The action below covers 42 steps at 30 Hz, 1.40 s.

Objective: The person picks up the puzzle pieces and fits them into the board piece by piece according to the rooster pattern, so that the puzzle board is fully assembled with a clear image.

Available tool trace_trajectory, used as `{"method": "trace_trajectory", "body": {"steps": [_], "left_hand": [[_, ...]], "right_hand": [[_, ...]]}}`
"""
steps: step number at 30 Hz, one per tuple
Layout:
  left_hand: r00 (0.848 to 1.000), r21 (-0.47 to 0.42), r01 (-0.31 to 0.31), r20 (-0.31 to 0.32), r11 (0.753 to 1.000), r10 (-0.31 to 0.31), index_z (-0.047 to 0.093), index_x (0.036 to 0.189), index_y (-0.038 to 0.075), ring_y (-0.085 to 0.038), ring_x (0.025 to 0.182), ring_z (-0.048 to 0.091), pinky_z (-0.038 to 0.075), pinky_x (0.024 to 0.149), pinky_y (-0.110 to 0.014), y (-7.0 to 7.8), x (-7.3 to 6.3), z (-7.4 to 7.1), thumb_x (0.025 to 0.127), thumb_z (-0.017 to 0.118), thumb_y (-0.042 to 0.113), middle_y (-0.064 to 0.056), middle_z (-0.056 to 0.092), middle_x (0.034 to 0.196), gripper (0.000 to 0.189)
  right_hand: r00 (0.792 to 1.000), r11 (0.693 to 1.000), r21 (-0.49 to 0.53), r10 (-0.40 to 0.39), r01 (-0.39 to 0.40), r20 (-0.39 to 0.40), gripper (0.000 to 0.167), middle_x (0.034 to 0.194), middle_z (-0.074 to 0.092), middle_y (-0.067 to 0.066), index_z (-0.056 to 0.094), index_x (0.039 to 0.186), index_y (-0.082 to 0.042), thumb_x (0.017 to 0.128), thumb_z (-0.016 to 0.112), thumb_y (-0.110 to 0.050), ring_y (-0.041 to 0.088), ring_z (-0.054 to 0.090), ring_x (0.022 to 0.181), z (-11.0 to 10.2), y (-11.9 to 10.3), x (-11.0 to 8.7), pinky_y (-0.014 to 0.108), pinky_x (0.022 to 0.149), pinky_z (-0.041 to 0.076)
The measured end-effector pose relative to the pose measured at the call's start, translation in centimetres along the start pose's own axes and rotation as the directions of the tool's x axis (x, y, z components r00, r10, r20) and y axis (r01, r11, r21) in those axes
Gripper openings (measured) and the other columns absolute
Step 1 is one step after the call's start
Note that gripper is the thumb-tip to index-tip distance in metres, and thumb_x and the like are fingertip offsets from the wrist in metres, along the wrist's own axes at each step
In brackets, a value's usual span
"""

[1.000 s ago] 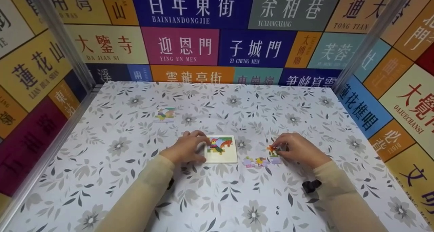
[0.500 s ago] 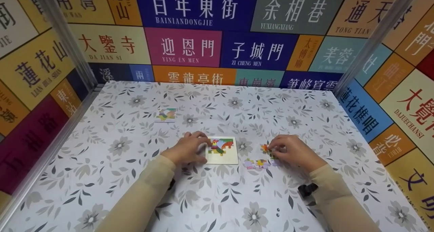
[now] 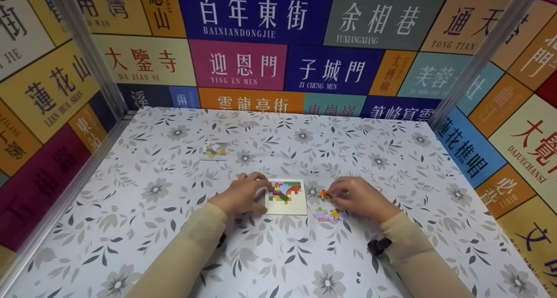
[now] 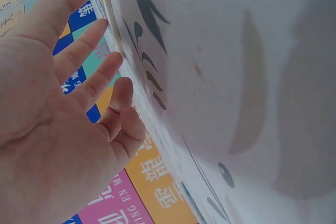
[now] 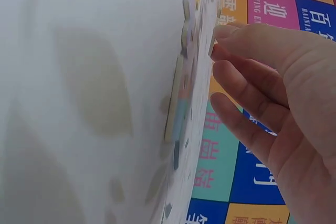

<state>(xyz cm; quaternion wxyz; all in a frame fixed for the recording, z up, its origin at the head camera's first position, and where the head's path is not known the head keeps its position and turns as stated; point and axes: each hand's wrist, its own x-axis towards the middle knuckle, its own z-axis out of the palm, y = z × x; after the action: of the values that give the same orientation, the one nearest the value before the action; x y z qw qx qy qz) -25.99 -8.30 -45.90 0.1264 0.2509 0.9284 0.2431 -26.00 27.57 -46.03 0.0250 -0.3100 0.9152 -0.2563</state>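
Behind desk (image 3: 261,254), wall signs (image 3: 238,64) reading BAINIANDONGJIE, YING EN MEN. Pinched in right hand (image 3: 359,197): orange puzzle piece (image 3: 324,194), shifted left since earlier, narrow gap to puzzle board (image 3: 278,208). Against puzzle board's left edge: left hand (image 3: 243,195), loosely spread. Right of puzzle board: loose pieces (image 3: 321,215). Far desk edge well beyond.

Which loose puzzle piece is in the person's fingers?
The orange piece, pinched in the right hand; the loose pink and yellow pieces lie on the floral tabletop.
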Motion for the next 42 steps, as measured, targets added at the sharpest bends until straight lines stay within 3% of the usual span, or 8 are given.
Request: {"method": "trace_trajectory", "body": {"steps": [8,15,20,42], "left_hand": [[0.999,-0.012,0.032,0.019,0.999,-0.032,0.069,0.128,0.026,-0.035,0.133,0.042,0.039,0.111,-0.055,0.1,0.1,0.1,0.082,0.087,0.024,-0.003,0.048,0.151,0.050],[1.000,0.035,-0.018,0.008,0.999,0.017,0.068,0.130,0.021,-0.037,0.128,0.045,0.040,0.108,-0.056,0.1,0.0,-0.1,0.083,0.087,0.027,-0.007,0.050,0.150,0.051],[1.000,0.039,0.009,0.017,0.999,-0.010,0.068,0.130,0.023,-0.036,0.130,0.044,0.040,0.110,-0.054,0.0,0.0,0.0,0.084,0.087,0.028,-0.006,0.049,0.151,0.050],[1.000,0.027,-0.012,0.019,1.000,0.012,0.068,0.132,0.022,-0.038,0.132,0.043,0.038,0.111,-0.057,-0.1,0.1,0.0,0.083,0.087,0.026,-0.007,0.049,0.151,0.053]], "right_hand": [[1.000,1.000,-0.004,-0.025,0.025,0.010,0.019,0.112,0.075,-0.002,0.080,0.110,-0.018,0.092,0.077,-0.012,0.017,0.070,0.105,0.6,-1.1,0.8,0.042,0.091,0.057],[0.996,0.994,-0.065,-0.084,0.084,0.003,0.020,0.112,0.074,-0.002,0.081,0.110,-0.016,0.091,0.079,-0.011,0.018,0.070,0.107,1.2,-2.2,2.1,0.042,0.093,0.057],[0.994,0.989,-0.095,-0.108,0.110,0.026,0.019,0.113,0.074,-0.001,0.082,0.110,-0.015,0.091,0.079,-0.013,0.019,0.069,0.109,1.7,-2.9,3.0,0.043,0.097,0.056],[0.989,0.979,-0.150,-0.128,0.139,0.080,0.014,0.112,0.071,-0.002,0.082,0.105,-0.018,0.092,0.078,-0.015,0.017,0.067,0.106,3.2,-4.7,5.0,0.038,0.095,0.055]]}}
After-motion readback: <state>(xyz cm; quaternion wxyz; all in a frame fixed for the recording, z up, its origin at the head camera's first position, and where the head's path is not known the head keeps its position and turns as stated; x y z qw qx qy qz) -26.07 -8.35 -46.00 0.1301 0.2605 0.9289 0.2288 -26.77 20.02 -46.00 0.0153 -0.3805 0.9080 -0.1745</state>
